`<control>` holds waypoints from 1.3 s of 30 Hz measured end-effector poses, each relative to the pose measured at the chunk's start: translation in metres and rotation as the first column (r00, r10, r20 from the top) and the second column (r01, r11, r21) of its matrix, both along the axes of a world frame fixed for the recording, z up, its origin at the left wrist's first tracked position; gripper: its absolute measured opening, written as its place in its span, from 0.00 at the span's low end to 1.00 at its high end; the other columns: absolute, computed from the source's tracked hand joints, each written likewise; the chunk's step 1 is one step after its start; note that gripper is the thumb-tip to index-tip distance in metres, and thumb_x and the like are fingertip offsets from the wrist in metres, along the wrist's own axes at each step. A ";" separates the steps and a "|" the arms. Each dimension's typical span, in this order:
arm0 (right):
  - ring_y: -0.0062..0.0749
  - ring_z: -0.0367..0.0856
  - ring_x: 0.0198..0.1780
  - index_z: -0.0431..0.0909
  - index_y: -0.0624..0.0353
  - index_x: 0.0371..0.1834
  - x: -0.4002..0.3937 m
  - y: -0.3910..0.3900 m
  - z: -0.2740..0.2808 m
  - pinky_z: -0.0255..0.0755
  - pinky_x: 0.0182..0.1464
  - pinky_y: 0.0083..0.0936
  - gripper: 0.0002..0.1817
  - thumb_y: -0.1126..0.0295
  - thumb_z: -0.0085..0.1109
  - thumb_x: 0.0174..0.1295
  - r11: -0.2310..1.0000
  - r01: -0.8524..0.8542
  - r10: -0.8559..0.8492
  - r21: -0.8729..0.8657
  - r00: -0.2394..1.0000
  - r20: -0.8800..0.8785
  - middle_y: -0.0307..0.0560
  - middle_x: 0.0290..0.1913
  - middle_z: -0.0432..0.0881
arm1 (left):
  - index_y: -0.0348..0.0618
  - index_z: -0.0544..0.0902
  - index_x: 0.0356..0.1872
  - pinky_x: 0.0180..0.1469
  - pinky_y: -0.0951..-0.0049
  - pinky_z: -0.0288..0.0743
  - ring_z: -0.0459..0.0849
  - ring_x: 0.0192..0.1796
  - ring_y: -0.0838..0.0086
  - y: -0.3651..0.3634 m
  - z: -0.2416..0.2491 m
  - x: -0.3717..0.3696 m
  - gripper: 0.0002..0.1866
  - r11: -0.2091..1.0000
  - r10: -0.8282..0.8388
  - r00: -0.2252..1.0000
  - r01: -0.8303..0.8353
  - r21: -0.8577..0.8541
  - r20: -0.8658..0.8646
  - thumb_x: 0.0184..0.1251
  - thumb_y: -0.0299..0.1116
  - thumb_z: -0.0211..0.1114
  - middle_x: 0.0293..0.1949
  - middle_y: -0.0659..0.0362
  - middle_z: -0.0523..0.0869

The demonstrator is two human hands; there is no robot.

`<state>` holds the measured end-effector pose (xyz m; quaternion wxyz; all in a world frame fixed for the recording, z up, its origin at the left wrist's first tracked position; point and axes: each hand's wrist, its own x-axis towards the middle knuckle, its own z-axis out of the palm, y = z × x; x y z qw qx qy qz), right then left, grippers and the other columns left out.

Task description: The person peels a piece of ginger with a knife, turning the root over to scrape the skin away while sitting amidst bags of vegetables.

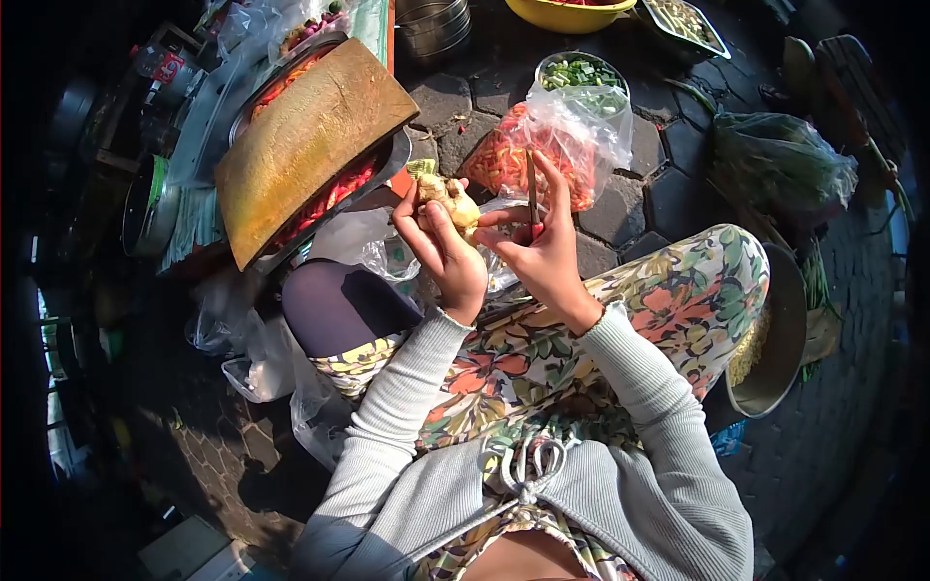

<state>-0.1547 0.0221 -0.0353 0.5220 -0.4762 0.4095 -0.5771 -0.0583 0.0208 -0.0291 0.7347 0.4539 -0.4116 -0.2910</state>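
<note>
My left hand (452, 259) is closed around a knobbly, pale yellow piece of ginger root (448, 201), held up over my lap. In my right hand (550, 259) is a small knife with a red handle (537, 230), gripped close to the right side of the ginger. Its thin dark blade (532, 184) points away from me, and the fingers of that hand reach toward the root. Just beyond both hands, a clear plastic bag of cut red and orange peppers (518, 160) rests on the paving.
A thick wooden cutting board (315, 145) lies across a tray of red chillies (325, 205) at the left. Chopped greens (579, 73) fill a bowl ahead. To the right are a bagged bundle of greens (785, 155) and a metal pan (783, 324). A yellow basin (572, 15) stands farther off.
</note>
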 end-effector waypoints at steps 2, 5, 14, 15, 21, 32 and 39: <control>0.08 0.68 0.19 0.44 0.52 0.71 0.002 0.001 -0.002 0.59 0.21 0.08 0.54 0.81 0.72 0.42 1.000 -0.012 0.011 0.010 0.999 0.047 0.39 0.30 0.84 | 0.35 0.61 0.56 0.52 0.68 0.74 0.78 0.50 0.65 0.000 -0.008 0.002 0.15 1.000 0.030 0.999 -0.030 -0.001 0.039 0.76 0.34 0.43 0.50 0.47 0.73; 0.10 0.72 0.21 0.38 0.50 0.72 0.003 0.003 0.006 0.63 0.23 0.09 0.57 0.83 0.70 0.44 0.999 -0.042 0.040 0.021 0.994 0.104 0.42 0.31 0.83 | 0.36 0.61 0.56 0.52 0.67 0.74 0.79 0.50 0.63 0.003 -0.008 0.002 0.15 0.998 0.064 0.994 -0.063 -0.006 0.086 0.76 0.34 0.43 0.50 0.46 0.73; 0.18 0.79 0.30 0.28 0.47 0.72 0.004 0.000 0.003 0.71 0.32 0.13 0.59 0.86 0.65 0.48 0.976 -0.212 0.199 0.053 0.963 0.180 0.45 0.35 0.80 | 0.36 0.59 0.56 0.51 0.67 0.74 0.79 0.48 0.65 0.006 -0.016 0.003 0.15 0.991 0.136 0.980 -0.136 -0.010 0.142 0.76 0.34 0.42 0.49 0.46 0.73; 0.19 0.79 0.32 0.28 0.47 0.72 0.003 0.001 0.003 0.72 0.35 0.14 0.58 0.86 0.65 0.49 0.970 -0.234 0.217 0.067 0.957 0.193 0.45 0.35 0.80 | 0.36 0.59 0.56 0.51 0.67 0.75 0.78 0.48 0.65 0.006 -0.015 0.002 0.14 0.989 0.146 0.976 -0.146 -0.015 0.161 0.76 0.33 0.41 0.49 0.47 0.72; 0.22 0.80 0.38 0.33 0.44 0.72 0.007 0.000 -0.003 0.76 0.37 0.15 0.54 0.91 0.58 0.49 0.970 -0.241 0.233 0.023 0.957 0.170 0.48 0.40 0.78 | 0.33 0.58 0.55 0.50 0.67 0.74 0.78 0.47 0.64 0.006 -0.013 -0.001 0.14 0.988 0.157 0.985 -0.157 -0.007 0.072 0.75 0.29 0.41 0.48 0.45 0.71; 0.22 0.77 0.40 0.39 0.49 0.72 0.018 -0.004 -0.013 0.75 0.38 0.14 0.51 0.93 0.56 0.48 0.983 -0.181 0.179 0.001 0.975 0.133 0.46 0.44 0.76 | 0.34 0.63 0.56 0.50 0.68 0.70 0.76 0.47 0.66 0.005 -0.031 0.000 0.14 0.910 0.375 0.832 -0.414 0.007 0.409 0.75 0.30 0.44 0.47 0.48 0.72; 0.32 0.63 0.62 0.46 0.57 0.72 0.022 0.011 -0.005 0.62 0.62 0.24 0.44 0.90 0.55 0.52 0.992 -0.075 0.068 0.101 0.995 0.070 0.49 0.67 0.56 | 0.31 0.63 0.57 0.59 0.67 0.65 0.72 0.56 0.57 -0.001 -0.045 -0.008 0.16 0.964 0.251 0.959 -0.260 0.052 0.131 0.73 0.28 0.45 0.53 0.43 0.71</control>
